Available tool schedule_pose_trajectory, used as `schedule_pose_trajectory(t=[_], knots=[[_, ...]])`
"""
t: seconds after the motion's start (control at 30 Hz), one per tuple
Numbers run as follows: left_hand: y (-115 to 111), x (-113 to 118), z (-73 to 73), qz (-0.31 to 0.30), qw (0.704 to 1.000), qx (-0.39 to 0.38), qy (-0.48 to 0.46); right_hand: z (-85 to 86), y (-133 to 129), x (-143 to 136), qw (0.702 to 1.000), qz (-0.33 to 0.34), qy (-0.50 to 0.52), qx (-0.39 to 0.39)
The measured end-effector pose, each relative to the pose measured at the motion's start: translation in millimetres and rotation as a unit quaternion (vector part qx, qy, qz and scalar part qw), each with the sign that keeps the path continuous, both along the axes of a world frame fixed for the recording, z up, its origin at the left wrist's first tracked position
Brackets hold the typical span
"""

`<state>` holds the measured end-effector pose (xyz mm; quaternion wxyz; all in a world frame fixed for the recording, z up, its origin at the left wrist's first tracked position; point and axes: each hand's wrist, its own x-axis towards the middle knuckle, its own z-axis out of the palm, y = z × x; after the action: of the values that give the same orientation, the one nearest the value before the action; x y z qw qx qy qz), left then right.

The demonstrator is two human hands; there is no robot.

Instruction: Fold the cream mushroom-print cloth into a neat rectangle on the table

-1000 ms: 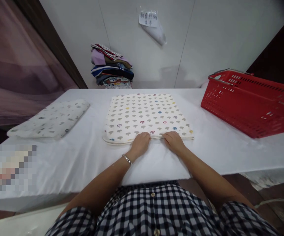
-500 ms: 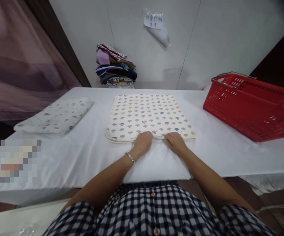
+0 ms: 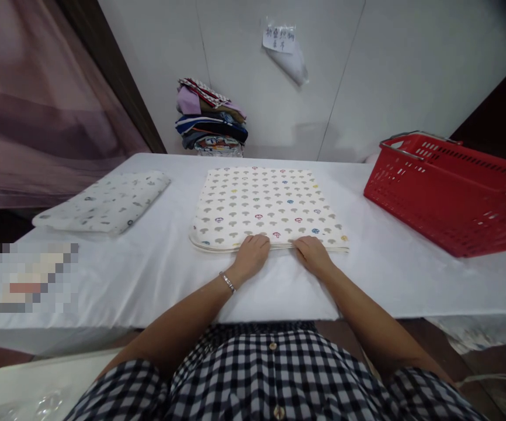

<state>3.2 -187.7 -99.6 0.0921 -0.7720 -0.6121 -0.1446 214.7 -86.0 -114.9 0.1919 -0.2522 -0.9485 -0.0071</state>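
A folded cream cloth (image 3: 264, 204) printed with small mushrooms lies flat in the middle of the white-covered table (image 3: 169, 280). Its layered near edge faces me. My left hand (image 3: 253, 255) grips that edge left of centre, fingers on top and a bracelet at the wrist. A short way to the right, my right hand (image 3: 313, 255) pinches the same edge. Both thumbs are mostly hidden. To the left lies another folded white cloth (image 3: 104, 203) with a sparse dark print, apart from my hands.
A red plastic basket (image 3: 446, 204) with metal handles stands at the right. Behind the table's far edge rises a stack of folded fabrics (image 3: 211, 120) against the wall. A blurred-out flat item (image 3: 34, 278) lies at the left front. A handwritten sign (image 3: 279, 38) hangs on the wall.
The view has shifted slightly. My left hand has slid a little left along the cloth's near edge; my right hand keeps its place.
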Motion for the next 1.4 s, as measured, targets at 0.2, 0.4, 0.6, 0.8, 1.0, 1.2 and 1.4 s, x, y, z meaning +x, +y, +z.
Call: schedule_pose_trajectory(t=[0.2, 0.4, 0.6, 0.8, 1.0, 1.2, 1.4], knots=[[-3, -4, -0.9, -0.003, 1.0, -0.006, -0.001, -0.6, 0, 0, 1.0, 0.01, 0.009, -0.008], [0, -4, -7.6, 0.022, 0.999, -0.008, -0.046, 2.3, -4, 1, 1.0, 0.016, 0.0, -0.008], [1, -4, -6.1, 0.037, 0.994, -0.03, -0.102, 13.4, -11, -9, 0.999, 0.006, -0.048, 0.021], [2, -2, -0.9, 0.063, 0.989, -0.054, -0.122, 12.7, -16, -45, 0.995, 0.027, -0.079, 0.051], [-3, -2, -0.4, 0.069, 0.992, -0.05, -0.094, -1.4, -18, -61, 0.997, 0.032, -0.055, 0.054], [-13, -19, -4.6, 0.067, 0.997, -0.028, -0.029, -11.7, -12, -54, 0.996, 0.07, 0.011, 0.055], [-22, -48, -9.2, 0.1, 0.995, -0.023, -0.017, -16.2, -10, -54, 0.994, 0.084, 0.038, 0.052]])
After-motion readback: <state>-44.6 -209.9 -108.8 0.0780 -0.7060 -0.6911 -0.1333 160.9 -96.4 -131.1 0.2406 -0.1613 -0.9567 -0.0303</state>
